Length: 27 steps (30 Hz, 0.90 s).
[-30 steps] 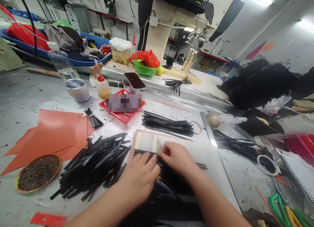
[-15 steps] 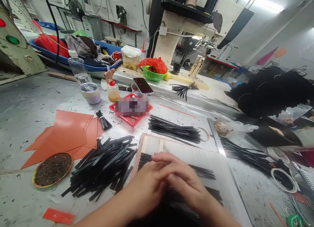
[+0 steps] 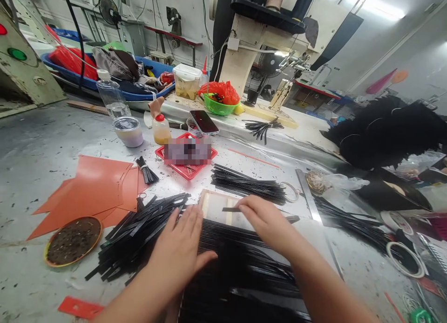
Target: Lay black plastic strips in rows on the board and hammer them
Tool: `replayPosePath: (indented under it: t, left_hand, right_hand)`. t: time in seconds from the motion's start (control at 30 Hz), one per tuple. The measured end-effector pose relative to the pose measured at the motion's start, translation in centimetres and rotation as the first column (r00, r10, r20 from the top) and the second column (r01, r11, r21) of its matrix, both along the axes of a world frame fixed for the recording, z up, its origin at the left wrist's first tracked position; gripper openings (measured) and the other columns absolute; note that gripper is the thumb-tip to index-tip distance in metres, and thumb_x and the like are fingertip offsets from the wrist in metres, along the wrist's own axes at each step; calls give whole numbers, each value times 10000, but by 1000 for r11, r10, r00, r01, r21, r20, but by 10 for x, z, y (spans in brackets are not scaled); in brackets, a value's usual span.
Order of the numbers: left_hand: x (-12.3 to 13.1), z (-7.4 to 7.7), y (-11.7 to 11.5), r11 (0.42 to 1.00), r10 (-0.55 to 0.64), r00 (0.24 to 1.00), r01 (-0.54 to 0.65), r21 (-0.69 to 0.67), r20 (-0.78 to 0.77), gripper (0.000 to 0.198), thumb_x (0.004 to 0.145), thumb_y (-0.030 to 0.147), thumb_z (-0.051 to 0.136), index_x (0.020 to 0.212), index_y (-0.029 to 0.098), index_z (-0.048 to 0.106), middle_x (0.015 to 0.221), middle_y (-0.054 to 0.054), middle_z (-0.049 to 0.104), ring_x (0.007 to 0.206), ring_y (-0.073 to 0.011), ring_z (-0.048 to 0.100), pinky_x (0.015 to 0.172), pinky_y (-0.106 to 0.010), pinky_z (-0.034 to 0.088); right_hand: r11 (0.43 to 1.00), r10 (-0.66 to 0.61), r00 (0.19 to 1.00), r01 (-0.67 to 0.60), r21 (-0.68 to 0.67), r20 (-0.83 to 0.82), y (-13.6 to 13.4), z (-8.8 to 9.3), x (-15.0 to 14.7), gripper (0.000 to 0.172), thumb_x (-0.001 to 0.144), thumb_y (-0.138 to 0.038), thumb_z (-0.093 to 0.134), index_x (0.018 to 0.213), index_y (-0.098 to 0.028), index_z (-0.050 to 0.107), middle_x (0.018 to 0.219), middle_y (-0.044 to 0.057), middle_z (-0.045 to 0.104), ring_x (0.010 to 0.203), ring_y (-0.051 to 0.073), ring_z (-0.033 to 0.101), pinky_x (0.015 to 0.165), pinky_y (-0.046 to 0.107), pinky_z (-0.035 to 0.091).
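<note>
My left hand (image 3: 179, 248) lies flat with fingers stretched out on the left ends of a row of thin black strips (image 3: 240, 262) laid side by side on a pale board (image 3: 216, 204). My right hand (image 3: 265, 220) pinches one black strip (image 3: 231, 209) and holds it across the bare top part of the board, just beyond the row. A loose heap of black strips (image 3: 139, 234) lies directly left of my left hand.
Orange sheets (image 3: 94, 188) and a round dish (image 3: 73, 240) lie at the left. A red basket (image 3: 186, 157), phone (image 3: 204, 121), glue bottle (image 3: 161, 129), cup (image 3: 128, 131) stand behind. More strip bundles (image 3: 247, 183) and a metal ruler (image 3: 309, 197) lie at the right. A sewing machine (image 3: 258, 38) stands at the back.
Both hands have separated. The left slid left and flattened on the strip ends; the right moved forward to the board's top with one strip pinched. More strips now cover the board.
</note>
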<state>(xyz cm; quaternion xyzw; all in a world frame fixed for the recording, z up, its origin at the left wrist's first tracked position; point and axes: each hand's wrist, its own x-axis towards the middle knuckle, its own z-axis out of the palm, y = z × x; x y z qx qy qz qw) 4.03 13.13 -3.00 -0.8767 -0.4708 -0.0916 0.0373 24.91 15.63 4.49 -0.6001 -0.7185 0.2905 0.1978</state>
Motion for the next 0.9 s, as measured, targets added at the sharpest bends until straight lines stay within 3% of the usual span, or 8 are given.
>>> replayPosePath:
  t: [0.1, 0.23, 0.37, 0.5, 0.63, 0.9]
  left_hand:
    - [-7, 5, -1, 996, 46, 999, -46, 82, 4, 649, 810, 580, 426, 1188, 60, 515, 1246, -204, 492, 1174, -321, 440, 990, -485, 278]
    - [-3, 7, -11, 988, -122, 989, 112, 104, 86, 524, 847, 532, 394, 1108, 117, 579, 1157, -117, 590, 1077, -248, 527, 962, -387, 324]
    - [3, 4, -21, 991, -113, 984, 101, 93, 134, 484, 862, 497, 392, 1099, 118, 579, 1118, -103, 612, 1035, -242, 546, 946, -377, 325]
    - [5, 5, -22, 991, -122, 986, 115, 67, 115, 475, 851, 486, 424, 1106, 114, 572, 1123, -104, 608, 1049, -256, 535, 926, -382, 331]
    - [4, 7, -21, 989, -135, 986, 128, 78, 94, 481, 849, 484, 427, 1108, 103, 569, 1118, -105, 611, 1046, -258, 536, 902, -381, 344]
    - [6, 6, -22, 991, -123, 989, 118, 64, 81, 473, 816, 460, 499, 1100, 89, 570, 1106, -120, 611, 1009, -261, 547, 886, -382, 359]
  right_hand:
    - [992, 8, 988, -28, -124, -157, 7, -24, -19, 143, 782, -183, 476, 881, -198, 577, 800, 20, 615, 750, 164, 562, 698, 291, 428]
    - [990, -27, 974, -7, -144, -227, 10, -39, -28, 91, 712, -151, 566, 796, -184, 571, 769, 7, 612, 736, 154, 560, 703, 281, 427]
    - [986, -33, 970, -7, -164, -240, 9, -43, -29, 71, 775, -197, 516, 729, -187, 569, 673, -8, 600, 644, 137, 552, 652, 268, 425]
    - [993, -43, 987, 25, -115, -154, 9, -46, -33, 75, 749, -204, 555, 682, -185, 580, 724, 14, 622, 715, 156, 555, 681, 275, 413]
    - [979, -92, 988, 66, -193, -126, 11, -47, -37, 101, 747, -220, 547, 666, -180, 592, 683, 14, 632, 665, 155, 559, 644, 271, 411]
    - [967, -170, 982, 151, -205, -78, 11, -47, -39, 129, 720, -241, 551, 623, -173, 602, 638, 7, 633, 626, 148, 560, 605, 253, 400]
